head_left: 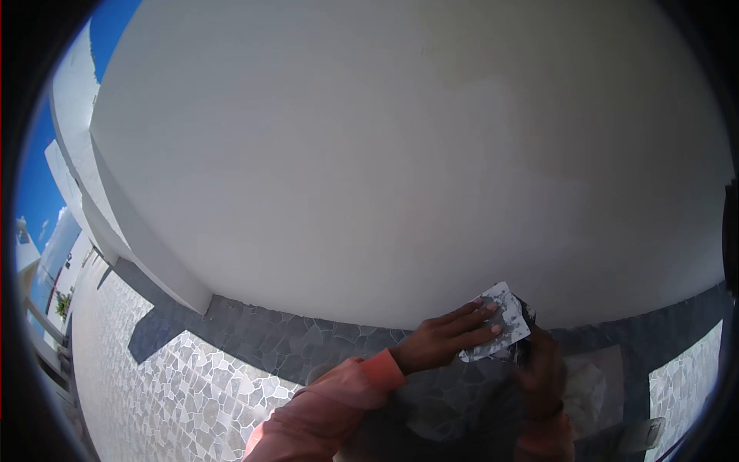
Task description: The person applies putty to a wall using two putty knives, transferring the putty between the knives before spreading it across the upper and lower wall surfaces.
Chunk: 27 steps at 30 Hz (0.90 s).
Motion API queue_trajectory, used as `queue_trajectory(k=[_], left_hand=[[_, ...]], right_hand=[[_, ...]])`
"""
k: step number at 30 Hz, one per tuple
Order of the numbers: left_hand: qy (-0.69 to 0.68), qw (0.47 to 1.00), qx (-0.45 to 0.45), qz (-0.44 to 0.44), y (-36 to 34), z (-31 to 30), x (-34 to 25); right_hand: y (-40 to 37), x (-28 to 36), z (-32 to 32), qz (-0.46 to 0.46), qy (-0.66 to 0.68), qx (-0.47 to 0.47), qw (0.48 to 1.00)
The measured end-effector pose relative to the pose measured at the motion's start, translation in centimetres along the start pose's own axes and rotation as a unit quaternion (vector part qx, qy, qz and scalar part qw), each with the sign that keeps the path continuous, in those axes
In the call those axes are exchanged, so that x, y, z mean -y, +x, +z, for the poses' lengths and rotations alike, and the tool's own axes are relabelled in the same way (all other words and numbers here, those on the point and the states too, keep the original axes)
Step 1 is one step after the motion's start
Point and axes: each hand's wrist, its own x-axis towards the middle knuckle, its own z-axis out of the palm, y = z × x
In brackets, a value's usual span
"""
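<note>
My left hand (440, 337), in a coral sleeve, is closed on a flat, squarish plate (502, 317) smeared with white paste. Its fingers lie across the upper face, and the thumb is out of sight. Close beside the plate's right edge is my right hand (543, 368), dim and blurred, with its fingers curled. Between that hand and the plate shows a dark, paste-marked piece (526, 314), whose kind I cannot make out. Both hands are low in front of a smooth pale wall (369, 169), near its base.
Grey stone-patterned paving (208, 385) runs along the wall, partly sunlit and partly shaded. A whitish bag-like bundle (589, 393) lies at the lower right, near a pale container (643, 435). At left, a low wall projection (165, 269) meets the paving.
</note>
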Motion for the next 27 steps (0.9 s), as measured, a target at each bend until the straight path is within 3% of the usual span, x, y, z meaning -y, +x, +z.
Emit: queue_trajectory(k=[5,9,12,13,16,17,20,23,24,25,26,27], left_hand=[[-0.024,0.999,-0.019,-0.038,-0.1,0.1,-0.6],[-0.014,0.999,-0.022,-0.039,0.0,0.1,-0.7],[-0.014,0.999,-0.019,-0.046,0.1,-0.1,-0.8],[-0.005,0.999,-0.012,-0.049,0.0,-0.2,-0.8],[0.012,0.998,-0.005,-0.059,0.1,-0.6,-1.2],[0.016,0.997,0.004,-0.070,0.3,-1.0,-1.5],[0.076,0.995,0.033,-0.062,-0.1,-0.3,-0.3],[-0.064,0.924,0.096,-0.365,0.3,-0.4,-1.5],[-0.124,0.934,-0.006,-0.334,-1.5,1.2,0.5],[-0.292,0.875,-0.112,-0.370,-0.8,1.4,-0.2],[-0.447,0.775,-0.215,-0.392,0.1,1.3,-1.0],[-0.441,0.749,-0.158,-0.468,-0.1,0.2,-0.5]], right_hand=[[-1.7,1.7,1.6,-0.006,0.041,-0.008,0.999],[-2.1,1.8,1.5,-0.015,0.112,0.038,0.993],[-2.4,2.0,1.7,-0.039,0.089,0.056,0.994],[-2.4,2.6,2.7,-0.031,0.058,0.017,0.998],[-3.0,1.9,1.2,-0.133,-0.020,0.071,0.988],[-3.6,2.1,0.6,-0.204,-0.135,0.077,0.967],[-2.8,3.2,-1.9,-0.219,-0.166,0.086,0.958],[-1.1,5.9,-1.6,-0.085,0.072,0.045,0.993],[-1.2,7.0,-0.3,-0.076,0.110,0.034,0.990],[-1.5,7.8,0.9,-0.067,0.146,0.027,0.987],[-1.8,8.0,1.6,-0.101,0.101,0.027,0.989],[-2.0,8.0,2.2,-0.132,0.056,0.029,0.989]])
